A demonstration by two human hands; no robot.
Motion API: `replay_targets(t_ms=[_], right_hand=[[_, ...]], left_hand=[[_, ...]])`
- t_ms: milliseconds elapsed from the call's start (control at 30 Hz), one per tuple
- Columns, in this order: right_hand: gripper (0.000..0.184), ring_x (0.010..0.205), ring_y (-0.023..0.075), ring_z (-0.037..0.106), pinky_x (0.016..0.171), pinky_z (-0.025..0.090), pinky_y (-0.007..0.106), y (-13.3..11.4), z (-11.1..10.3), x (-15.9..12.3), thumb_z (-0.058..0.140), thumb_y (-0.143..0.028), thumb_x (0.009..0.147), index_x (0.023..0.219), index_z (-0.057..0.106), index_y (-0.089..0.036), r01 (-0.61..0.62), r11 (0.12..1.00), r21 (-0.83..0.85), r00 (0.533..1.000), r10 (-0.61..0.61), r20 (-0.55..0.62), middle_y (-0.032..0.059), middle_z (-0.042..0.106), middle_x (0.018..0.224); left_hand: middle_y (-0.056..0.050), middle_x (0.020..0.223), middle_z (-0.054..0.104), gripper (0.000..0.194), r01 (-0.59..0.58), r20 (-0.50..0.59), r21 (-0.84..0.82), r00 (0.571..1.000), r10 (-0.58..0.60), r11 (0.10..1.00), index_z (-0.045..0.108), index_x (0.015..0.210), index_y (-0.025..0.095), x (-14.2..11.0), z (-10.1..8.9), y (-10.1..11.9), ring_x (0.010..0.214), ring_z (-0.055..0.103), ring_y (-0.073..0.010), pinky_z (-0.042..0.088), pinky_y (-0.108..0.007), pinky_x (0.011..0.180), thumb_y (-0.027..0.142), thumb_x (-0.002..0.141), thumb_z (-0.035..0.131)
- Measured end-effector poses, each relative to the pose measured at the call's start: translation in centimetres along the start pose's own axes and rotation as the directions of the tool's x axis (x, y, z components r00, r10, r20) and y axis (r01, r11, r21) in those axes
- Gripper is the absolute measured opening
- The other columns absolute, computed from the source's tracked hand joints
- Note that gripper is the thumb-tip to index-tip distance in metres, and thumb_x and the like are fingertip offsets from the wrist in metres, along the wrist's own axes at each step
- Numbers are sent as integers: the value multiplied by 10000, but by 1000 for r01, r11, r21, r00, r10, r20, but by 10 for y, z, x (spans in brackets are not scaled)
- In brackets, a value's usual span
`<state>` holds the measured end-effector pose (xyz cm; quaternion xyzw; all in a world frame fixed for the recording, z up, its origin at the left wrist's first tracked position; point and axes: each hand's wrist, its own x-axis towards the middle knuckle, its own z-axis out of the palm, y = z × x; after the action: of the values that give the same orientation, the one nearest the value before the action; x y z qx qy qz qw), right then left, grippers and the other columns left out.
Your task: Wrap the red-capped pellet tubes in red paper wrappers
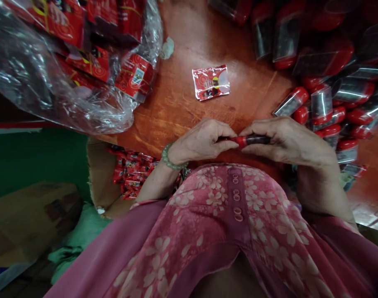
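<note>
Close in front of my body, my right hand (278, 138) is closed around a small container (259, 139) with a dark body, its red end pointing left. My left hand (212, 140) pinches red material (238, 141) at that end; whether this is the container's cap or a red packet I cannot make out. The fingertips of both hands almost meet. Beyond them a single flat red printed packet (211, 82) with a shiny clear edge lies on the reddish-brown table (176, 120).
At the right is a heap of clear containers (322, 103) with red caps and dark contents. A large clear plastic bag (111, 111) of red packets stands at upper left. Below the table edge, an open cardboard box (104, 182) holds several small red packaged items (131, 171).
</note>
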<state>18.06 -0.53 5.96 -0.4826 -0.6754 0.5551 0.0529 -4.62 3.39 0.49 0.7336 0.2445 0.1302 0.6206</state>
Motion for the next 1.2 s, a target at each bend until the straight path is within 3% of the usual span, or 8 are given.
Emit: replay_targets(t_ms=[167,300,400,533,733,933,1000,1200], right_hand=[[291,642,146,609,582,465,277,7,13,-2,810,-466,771,906,740,-218,-135,810,571,969,229,-95,1,727,769],[341,475,81,456,437,333,233,11,24,-1,878,-474,674,838,743,-208,-50,619,784,907,356,-223,-25,661,645],[385,445,56,403,408,260,220,12,36,5,893,-497,641,802,727,-190,65,502,862,876,384,-290,-23,663,653],[384,427,46,401,411,251,209,7,50,15,896,-477,651,805,702,-183,133,434,891,870,379,-314,-41,648,632],[379,451,64,433,465,351,215,2,66,26,846,-509,726,872,682,-200,180,569,802,824,358,-439,-79,574,580],[290,812,162,649,779,537,310,7,78,34,724,-449,828,996,675,-217,165,899,405,634,218,-742,14,731,930],[296,835,172,652,801,541,324,7,78,37,707,-449,837,1020,668,-221,160,906,393,625,215,-750,23,728,956],[394,622,125,556,616,504,280,7,73,45,718,-546,811,1034,636,-232,188,752,632,699,350,-624,-17,657,811]], left_hand=[[-65,940,785,386,160,-157,-400,958,-239,903,772,1068,174,-7,-1,1,821,715,-162,543,-270,770,438,789,812],[-111,1234,739,695,38,-207,-763,931,-300,645,726,1162,217,-16,14,-6,1110,721,-252,586,-353,939,573,595,915],[-67,1133,772,590,-40,-237,-860,914,-329,508,746,1058,238,-14,34,-8,1063,738,-222,591,-361,964,524,581,942],[-30,840,780,412,-15,-255,-878,862,-439,479,740,777,197,-4,50,0,890,752,-186,600,-341,911,544,635,911],[-8,757,761,388,-88,-341,-897,763,-549,434,754,725,175,6,52,5,813,738,-158,603,-330,885,500,609,930],[5,727,747,403,-107,-342,-921,685,-644,375,737,705,156,9,52,-1,739,720,-134,603,-334,866,474,573,946],[-1,744,753,406,-99,-330,-924,690,-644,368,734,724,156,10,51,-1,765,729,-143,602,-338,871,477,587,940],[-15,782,765,442,-81,-295,-929,750,-591,362,724,747,157,11,42,0,798,740,-151,602,-333,872,535,620,914]])
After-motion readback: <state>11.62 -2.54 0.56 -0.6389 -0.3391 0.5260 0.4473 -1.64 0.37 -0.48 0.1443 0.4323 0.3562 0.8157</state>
